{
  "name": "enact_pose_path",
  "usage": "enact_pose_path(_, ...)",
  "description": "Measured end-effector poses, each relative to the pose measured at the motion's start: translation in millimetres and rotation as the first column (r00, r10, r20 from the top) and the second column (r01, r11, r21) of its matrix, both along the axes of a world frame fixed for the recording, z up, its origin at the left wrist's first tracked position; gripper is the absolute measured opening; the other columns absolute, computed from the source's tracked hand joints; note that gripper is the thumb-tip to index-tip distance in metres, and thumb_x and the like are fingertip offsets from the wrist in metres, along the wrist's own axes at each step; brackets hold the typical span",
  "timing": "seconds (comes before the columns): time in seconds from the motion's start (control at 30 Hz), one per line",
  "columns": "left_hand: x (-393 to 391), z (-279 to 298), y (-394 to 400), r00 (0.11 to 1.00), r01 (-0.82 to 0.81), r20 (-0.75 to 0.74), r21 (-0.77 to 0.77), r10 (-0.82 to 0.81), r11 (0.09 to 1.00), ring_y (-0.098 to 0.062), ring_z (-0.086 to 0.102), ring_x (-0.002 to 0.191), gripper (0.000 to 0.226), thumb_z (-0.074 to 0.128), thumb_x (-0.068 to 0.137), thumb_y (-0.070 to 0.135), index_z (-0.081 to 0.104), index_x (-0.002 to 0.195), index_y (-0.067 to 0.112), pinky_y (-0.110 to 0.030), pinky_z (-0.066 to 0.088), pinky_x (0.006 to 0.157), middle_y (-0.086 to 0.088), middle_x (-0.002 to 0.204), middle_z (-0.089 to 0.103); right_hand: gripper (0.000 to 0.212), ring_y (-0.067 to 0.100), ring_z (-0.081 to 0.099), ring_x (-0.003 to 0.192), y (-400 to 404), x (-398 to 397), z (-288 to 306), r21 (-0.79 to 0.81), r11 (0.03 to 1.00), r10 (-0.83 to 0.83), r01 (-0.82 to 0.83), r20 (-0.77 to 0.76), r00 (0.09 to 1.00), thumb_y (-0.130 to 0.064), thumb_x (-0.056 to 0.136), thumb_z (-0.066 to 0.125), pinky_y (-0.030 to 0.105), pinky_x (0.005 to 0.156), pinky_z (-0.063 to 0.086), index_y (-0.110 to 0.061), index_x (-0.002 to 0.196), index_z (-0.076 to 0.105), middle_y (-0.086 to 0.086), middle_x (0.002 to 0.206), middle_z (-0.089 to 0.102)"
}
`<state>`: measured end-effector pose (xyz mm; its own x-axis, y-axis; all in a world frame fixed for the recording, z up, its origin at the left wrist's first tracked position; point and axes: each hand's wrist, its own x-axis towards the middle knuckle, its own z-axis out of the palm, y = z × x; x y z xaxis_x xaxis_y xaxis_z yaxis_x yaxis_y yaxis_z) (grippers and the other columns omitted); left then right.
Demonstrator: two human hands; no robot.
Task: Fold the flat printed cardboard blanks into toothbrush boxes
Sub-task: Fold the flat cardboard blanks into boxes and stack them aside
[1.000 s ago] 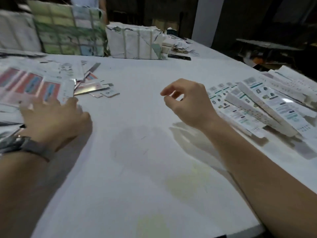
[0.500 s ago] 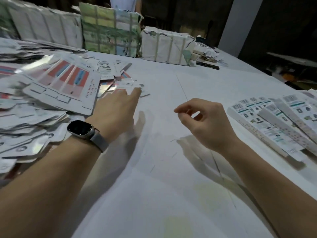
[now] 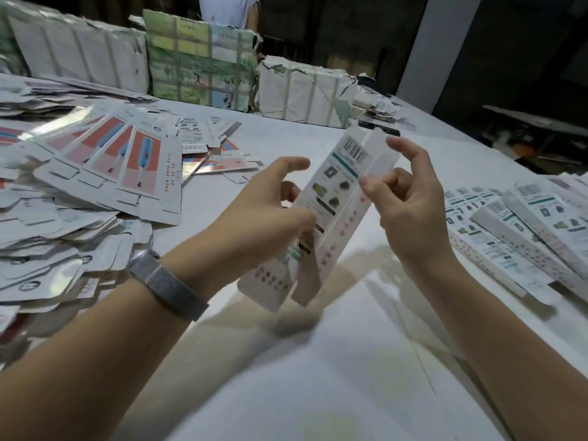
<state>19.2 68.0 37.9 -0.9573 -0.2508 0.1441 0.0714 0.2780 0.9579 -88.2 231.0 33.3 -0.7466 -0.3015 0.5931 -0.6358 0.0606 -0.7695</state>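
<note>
A long printed cardboard blank [image 3: 342,189], white with a barcode at its top and small pictures down its face, stands tilted in the air above the white table [image 3: 286,377]. My left hand [image 3: 264,208] grips its left edge near the middle, thumb on the printed face. My right hand [image 3: 404,198] is at its right side, one fingertip touching the side panel, the other fingers loosely curled. A heap of flat blanks [image 3: 105,160] with red and blue print lies at the left. Folded boxes [image 3: 509,230] lie in a row at the right.
Wrapped bundles of stock [image 3: 197,62] stand along the table's far edge, with a person [image 3: 227,9] behind them. More loose white blanks [image 3: 47,259] spread over the near left. Dark floor and clutter lie beyond the table's right edge.
My left hand has picked a blank off the left heap and brought it to the middle. My right hand has risen to meet its right side.
</note>
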Motion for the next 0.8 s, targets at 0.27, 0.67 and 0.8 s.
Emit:
enact_pose_path(0.27,-2,-5,14,0.968,0.242,-0.012,0.286,-0.249,0.927,-0.028,0.071,0.085,0.088,0.033,0.078,-0.02,0.051,0.129,0.049,-0.036,0.057,0.064,-0.012,0.108,0.07,0.036,0.009,0.046,0.053,4,-4,-1,0.2,0.977,-0.05,0.073,-0.12,0.991,-0.025,0.091,0.07,0.03,0.055,0.048,-0.022,0.127,0.066,-0.004,0.058,0.045)
enact_pose_path(0.67,-36,10,39,1.0,0.016,-0.006,0.245,-0.015,0.969,-0.013,0.053,0.063,0.042,0.022,0.108,0.013,0.04,0.144,0.0,-0.017,0.048,0.053,-0.022,0.128,0.057,0.014,0.01,0.049,0.053,4,2,2,0.154,0.987,-0.029,0.042,-0.087,0.996,-0.022,0.091,0.072,0.031,0.055,0.047,-0.027,0.104,0.073,0.007,0.059,0.058)
enact_pose_path(0.8,-31,10,53,1.0,-0.002,0.019,0.234,-0.002,0.972,-0.003,0.048,0.053,0.043,0.02,0.107,0.005,0.035,0.148,0.005,-0.014,0.046,0.054,-0.018,0.124,0.052,0.017,0.0,0.051,0.05,12,-8,10,0.178,0.984,-0.006,0.005,0.009,1.0,-0.021,0.097,0.064,0.014,0.052,0.04,-0.016,0.082,0.071,-0.013,0.057,0.061)
